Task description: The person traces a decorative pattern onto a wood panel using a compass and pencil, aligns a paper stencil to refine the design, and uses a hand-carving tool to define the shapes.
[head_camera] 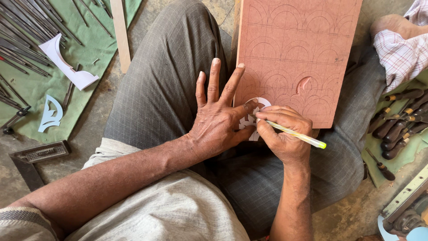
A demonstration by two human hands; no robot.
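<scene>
Both my hands meet at the near edge of the reddish wooden board (296,53) that lies propped across my lap: my left hand (218,118) is spread flat, fingers fanned, thumb and forefinger pressing a white paper stencil (254,117) against the wood, while my right hand (283,134) is closed around a yellow-green pen (296,135) with its tip at the stencil's edge. The stencil sits on the lower left corner of the board, mostly hidden under my hands. Rows of pencilled arches cover the board's face, and one small carved hollow (305,83) shows just above my right hand. Beyond my left knee, on a green cloth (33,85) on the floor, lie many long metal chisels (26,31) and two more white paper templates (67,67), with a metal square (38,154) just off the cloth. To my right, wooden-handled tools (399,125) rest on another green cloth, near another person's checked sleeve (401,51).
</scene>
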